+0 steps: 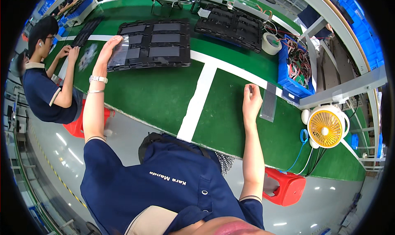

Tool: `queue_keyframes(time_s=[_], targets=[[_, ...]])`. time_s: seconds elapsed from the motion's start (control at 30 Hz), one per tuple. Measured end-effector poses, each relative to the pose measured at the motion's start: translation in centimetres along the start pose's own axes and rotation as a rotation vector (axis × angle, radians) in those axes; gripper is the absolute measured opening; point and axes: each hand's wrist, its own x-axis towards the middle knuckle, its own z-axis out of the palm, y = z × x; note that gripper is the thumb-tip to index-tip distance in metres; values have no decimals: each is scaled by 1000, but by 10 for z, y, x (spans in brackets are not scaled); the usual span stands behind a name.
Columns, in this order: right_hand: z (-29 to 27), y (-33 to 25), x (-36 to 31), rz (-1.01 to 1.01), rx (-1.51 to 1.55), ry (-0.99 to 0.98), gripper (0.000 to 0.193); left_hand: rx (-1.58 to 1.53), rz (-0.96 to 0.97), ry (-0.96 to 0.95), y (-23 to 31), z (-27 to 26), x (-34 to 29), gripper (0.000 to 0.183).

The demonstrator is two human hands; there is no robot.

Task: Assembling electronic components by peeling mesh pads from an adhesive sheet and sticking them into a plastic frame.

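Observation:
A black molded plastic panel [164, 50] with several grey rectangular pads lies on the green bench ahead of me, to the left. My left hand [106, 56] is against its left edge, fingers stretched out. Beside those fingers, a clear plastic film [119, 54] covers the panel's left corner; the thumb is hidden. My right hand [252, 103] is over the bench at the right, closed in a pinch on a small dark strip [251, 88]. Just right of it lies a sheet of narrow grey strips [269, 103].
Behind are another black panel [230, 27], a tape roll [271, 43] and a blue bin of wires [294, 66]. A yellow-and-white fan [325, 128] stands right, near a metal frame post [349, 89]. A co-worker [51, 78] works at left; a red stool [284, 187] is below the bench.

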Motion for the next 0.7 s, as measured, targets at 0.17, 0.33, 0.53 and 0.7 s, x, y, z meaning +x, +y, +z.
queue_keyframes(time_s=[0.17,0.33,0.53,0.7], targets=[[0,7,3,21,6,18,18,159,-139,-74,-16,-11,43,21],[0,0,17,0,-16,-37,17,325,-199,-115,-6,9,62,18],[-1,-23,73,-103,-167,-46,21,582,-89,118,-40,26,63,18],[14,5,160,0,-260,113,47,708,48,294,-50,31,51,20]])
